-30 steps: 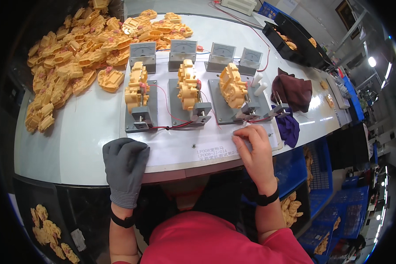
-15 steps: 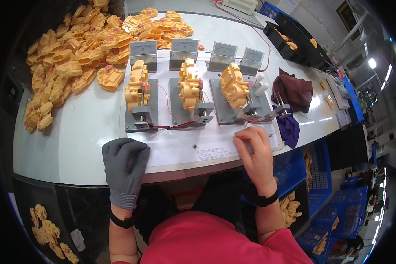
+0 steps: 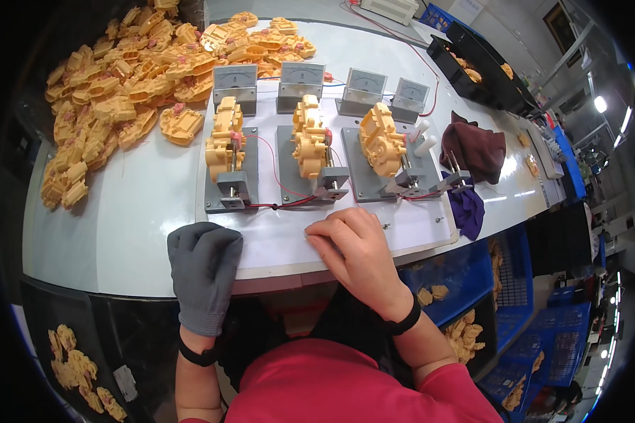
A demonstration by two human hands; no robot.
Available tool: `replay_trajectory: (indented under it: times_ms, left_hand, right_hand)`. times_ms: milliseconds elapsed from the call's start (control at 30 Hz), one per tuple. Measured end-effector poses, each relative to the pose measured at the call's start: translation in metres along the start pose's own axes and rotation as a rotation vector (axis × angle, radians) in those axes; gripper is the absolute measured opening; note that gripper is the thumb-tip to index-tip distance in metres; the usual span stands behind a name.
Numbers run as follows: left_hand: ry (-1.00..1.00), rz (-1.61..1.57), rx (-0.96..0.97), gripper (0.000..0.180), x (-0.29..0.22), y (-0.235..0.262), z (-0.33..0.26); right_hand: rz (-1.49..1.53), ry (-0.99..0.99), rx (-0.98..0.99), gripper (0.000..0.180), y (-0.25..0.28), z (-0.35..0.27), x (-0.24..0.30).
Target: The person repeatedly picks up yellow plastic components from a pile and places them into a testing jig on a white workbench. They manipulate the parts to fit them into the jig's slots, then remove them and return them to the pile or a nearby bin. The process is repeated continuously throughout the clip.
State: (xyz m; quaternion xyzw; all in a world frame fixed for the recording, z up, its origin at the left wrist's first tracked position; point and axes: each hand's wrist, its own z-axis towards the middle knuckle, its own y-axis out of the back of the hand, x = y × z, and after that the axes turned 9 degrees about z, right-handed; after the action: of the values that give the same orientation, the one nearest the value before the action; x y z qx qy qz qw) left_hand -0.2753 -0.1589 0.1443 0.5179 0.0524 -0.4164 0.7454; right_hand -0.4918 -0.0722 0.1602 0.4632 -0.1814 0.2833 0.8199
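My left hand, in a grey knitted glove, rests at the table's front edge with its fingers curled in. Nothing shows in it. My bare right hand is over the front of the white sheet, thumb and index fingertips drawn together with nothing visible between them. Behind the hands stand three grey test fixtures, each carrying a yellow plastic gear housing: the left housing, the middle housing and the right housing. Neither hand touches them. Red wires run along the fixtures' fronts.
Several analog meters stand behind the fixtures. A heap of yellow housings covers the back left. Brown cloth and purple cloth lie at right, before a black bin. Blue crates stand below the right edge.
My right hand has moved left along the sheet's front, its fingertips now below the middle fixture. My left hand stays in place. The whole view has shifted slightly.
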Motion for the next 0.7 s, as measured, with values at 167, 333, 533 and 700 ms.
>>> replay_trajectory:
  times_ms: [167, 333, 533, 700]
  left_hand:
    - [-0.018, -0.004, 0.008, 0.011, -0.002, -0.003, 0.002]
    - [0.002, -0.028, 0.005, 0.011, -0.005, -0.005, 0.005]
    - [-0.112, 0.005, -0.054, 0.008, 0.009, -0.001, 0.001]
    - [-0.074, 0.053, -0.057, 0.012, 0.004, -0.015, -0.001]
  right_hand:
    - [0.002, -0.034, -0.038, 0.011, -0.001, -0.001, -0.003]
    - [-0.003, -0.029, -0.059, 0.012, 0.000, 0.003, -0.007]
    - [-0.036, -0.154, 0.005, 0.009, -0.006, 0.001, 0.007]
    - [0.009, -0.154, -0.027, 0.003, -0.003, -0.012, 0.000]
